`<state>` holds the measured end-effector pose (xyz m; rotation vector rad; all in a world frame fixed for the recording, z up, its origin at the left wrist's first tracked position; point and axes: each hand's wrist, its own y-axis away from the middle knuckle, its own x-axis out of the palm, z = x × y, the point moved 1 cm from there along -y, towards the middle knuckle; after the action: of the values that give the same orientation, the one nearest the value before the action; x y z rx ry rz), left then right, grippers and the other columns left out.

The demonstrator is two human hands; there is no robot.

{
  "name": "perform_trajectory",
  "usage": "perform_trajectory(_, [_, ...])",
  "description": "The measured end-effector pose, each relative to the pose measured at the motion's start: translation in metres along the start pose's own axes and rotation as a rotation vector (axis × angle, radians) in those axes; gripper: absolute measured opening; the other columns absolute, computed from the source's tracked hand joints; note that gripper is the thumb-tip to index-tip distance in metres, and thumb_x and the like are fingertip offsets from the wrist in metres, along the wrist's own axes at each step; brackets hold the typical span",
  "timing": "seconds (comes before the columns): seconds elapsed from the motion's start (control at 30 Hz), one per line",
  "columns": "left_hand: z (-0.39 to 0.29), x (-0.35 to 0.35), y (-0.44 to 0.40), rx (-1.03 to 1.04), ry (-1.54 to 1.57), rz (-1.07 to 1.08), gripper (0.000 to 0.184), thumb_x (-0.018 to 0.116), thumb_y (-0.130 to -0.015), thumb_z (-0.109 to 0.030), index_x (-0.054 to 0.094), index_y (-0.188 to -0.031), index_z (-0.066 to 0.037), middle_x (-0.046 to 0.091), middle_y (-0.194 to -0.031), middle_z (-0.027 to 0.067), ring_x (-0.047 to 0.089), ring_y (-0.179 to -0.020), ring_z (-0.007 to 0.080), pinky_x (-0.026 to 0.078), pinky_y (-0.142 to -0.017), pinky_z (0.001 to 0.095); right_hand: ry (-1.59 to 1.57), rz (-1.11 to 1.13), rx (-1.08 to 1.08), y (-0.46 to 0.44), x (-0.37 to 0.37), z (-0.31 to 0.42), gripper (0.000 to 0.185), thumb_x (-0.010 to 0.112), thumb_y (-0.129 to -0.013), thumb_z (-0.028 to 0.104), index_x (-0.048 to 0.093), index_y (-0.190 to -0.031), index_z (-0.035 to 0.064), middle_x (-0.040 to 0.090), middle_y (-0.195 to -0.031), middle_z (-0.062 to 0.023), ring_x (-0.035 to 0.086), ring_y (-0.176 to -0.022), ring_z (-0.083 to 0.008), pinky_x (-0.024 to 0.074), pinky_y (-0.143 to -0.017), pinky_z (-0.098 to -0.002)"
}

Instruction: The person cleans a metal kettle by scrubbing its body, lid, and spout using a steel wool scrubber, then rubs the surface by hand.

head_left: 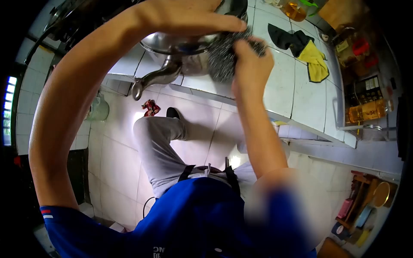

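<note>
A shiny metal pot (195, 64) with a curved metal handle (161, 76) stands near the edge of the white tiled counter. Across its top reaches my left hand (193, 21), thumb stretched to the right beside a black part. It seems to grip the pot, though its fingers are partly cut off by the upper frame edge. My right hand (254, 66) is closed around a grey steel wool scrubber (221, 58), which is pressed against the pot's right side.
A black and yellow cloth (301, 49) lies on the tiled counter (279, 81). Bottles of amber liquid (365, 112) stand at the right, and a stove (79, 26) is at upper left. Below are a red cloth (150, 107) on the floor and a wooden rack (359, 202).
</note>
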<state>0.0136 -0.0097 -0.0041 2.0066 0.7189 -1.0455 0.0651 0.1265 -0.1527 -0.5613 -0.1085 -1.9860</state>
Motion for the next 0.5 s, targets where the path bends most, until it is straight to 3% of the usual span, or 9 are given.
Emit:
perform_trajectory(0.03, [-0.001, -0.004, 0.002, 0.033, 0.065, 0.077, 0.070, 0.049, -0.093, -0.063, 0.059, -0.067, 0.001, 0.053, -0.053, 0.0069, 0.050, -0.047, 0.0154, 0.037, -0.041, 0.0321, -0.155, -0.008, 0.064, -0.010, 0.002, 0.000, 0.019, 0.068, -0.078, 0.004, 0.059, -0.093, -0.0038, 0.064, -0.078, -0.0088, 0.059, -0.072, -0.0133, 0.0473, -0.064, -0.0250])
perform_trajectory(0.1, [0.001, 0.005, -0.001, 0.094, 0.121, -0.068, 0.069, 0.049, -0.094, -0.059, 0.057, -0.055, -0.003, 0.047, -0.045, 0.0020, 0.042, -0.039, 0.0121, 0.032, -0.037, 0.0301, -0.221, 0.034, 0.121, -0.016, 0.003, 0.002, 0.019, 0.068, -0.077, 0.002, 0.059, -0.093, -0.0029, 0.063, -0.079, -0.0095, 0.058, -0.071, -0.0132, 0.0470, -0.063, -0.0248])
perform_trajectory(0.17, [0.004, 0.006, 0.001, 0.087, 0.144, -0.071, 0.068, 0.049, -0.094, -0.058, 0.058, -0.055, -0.004, 0.048, -0.046, 0.0028, 0.043, -0.039, 0.0124, 0.032, -0.037, 0.0301, -0.116, -0.055, 0.064, 0.004, 0.005, -0.005, 0.020, 0.070, -0.076, 0.004, 0.060, -0.092, -0.0030, 0.064, -0.080, -0.0091, 0.057, -0.072, -0.0130, 0.0479, -0.065, -0.0261])
perform_trajectory(0.2, [0.004, 0.006, 0.000, 0.084, 0.161, -0.059, 0.067, 0.049, -0.094, -0.057, 0.058, -0.055, -0.004, 0.049, -0.047, 0.0035, 0.044, -0.040, 0.0127, 0.032, -0.037, 0.0301, 0.084, 0.005, -0.005, 0.019, 0.004, -0.013, 0.021, 0.072, -0.075, 0.007, 0.061, -0.090, -0.0027, 0.064, -0.081, -0.0080, 0.057, -0.072, -0.0127, 0.0489, -0.068, -0.0279])
perform_trajectory(0.23, [0.002, 0.003, 0.000, 0.089, 0.160, -0.069, 0.067, 0.049, -0.094, -0.057, 0.058, -0.055, -0.004, 0.049, -0.047, 0.0035, 0.044, -0.040, 0.0127, 0.032, -0.037, 0.0301, 0.014, 0.040, -0.031, 0.029, 0.011, -0.014, 0.021, 0.072, -0.074, 0.009, 0.062, -0.089, -0.0023, 0.064, -0.081, -0.0071, 0.057, -0.073, -0.0128, 0.0494, -0.070, -0.0295])
perform_trajectory(0.3, [0.002, 0.002, -0.003, 0.014, 0.020, -0.087, 0.070, 0.049, -0.092, -0.059, 0.061, -0.059, 0.002, 0.053, -0.050, 0.0078, 0.050, -0.043, 0.0164, 0.038, -0.041, 0.0335, 0.086, 0.007, -0.033, 0.013, 0.013, -0.010, 0.022, 0.071, -0.074, 0.007, 0.061, -0.091, -0.0026, 0.063, -0.079, -0.0068, 0.057, -0.072, -0.0119, 0.0486, -0.067, -0.0275])
perform_trajectory(0.33, [0.004, 0.005, -0.007, -0.008, -0.002, -0.192, 0.076, 0.048, -0.091, -0.061, 0.062, -0.065, 0.010, 0.059, -0.056, 0.0148, 0.056, -0.051, 0.0222, 0.045, -0.050, 0.0378, -0.050, -0.021, 0.025, 0.004, 0.014, -0.007, 0.023, 0.071, -0.074, 0.007, 0.060, -0.093, -0.0027, 0.061, -0.078, -0.0063, 0.057, -0.072, -0.0115, 0.0478, -0.066, -0.0263])
perform_trajectory(0.4, [-0.001, 0.003, -0.005, 0.004, 0.008, -0.165, 0.079, 0.046, -0.090, -0.062, 0.064, -0.071, 0.013, 0.062, -0.063, 0.0203, 0.059, -0.058, 0.0258, 0.048, -0.057, 0.0395, -0.205, -0.067, 0.044, -0.011, 0.014, -0.008, 0.026, 0.069, -0.075, 0.005, 0.058, -0.097, -0.0039, 0.060, -0.075, -0.0051, 0.056, -0.069, -0.0111, 0.0455, -0.061, -0.0235])
perform_trajectory(0.5, [-0.009, -0.001, 0.000, 0.001, -0.007, -0.125, 0.084, 0.045, -0.089, -0.064, 0.066, -0.081, 0.017, 0.065, -0.074, 0.0269, 0.063, -0.068, 0.0304, 0.051, -0.065, 0.0417, 0.036, -0.060, 0.025, 0.022, 0.022, 0.001, 0.023, 0.068, -0.075, 0.003, 0.059, -0.095, -0.0052, 0.061, -0.076, -0.0065, 0.056, -0.068, -0.0118, 0.0463, -0.061, -0.0247])
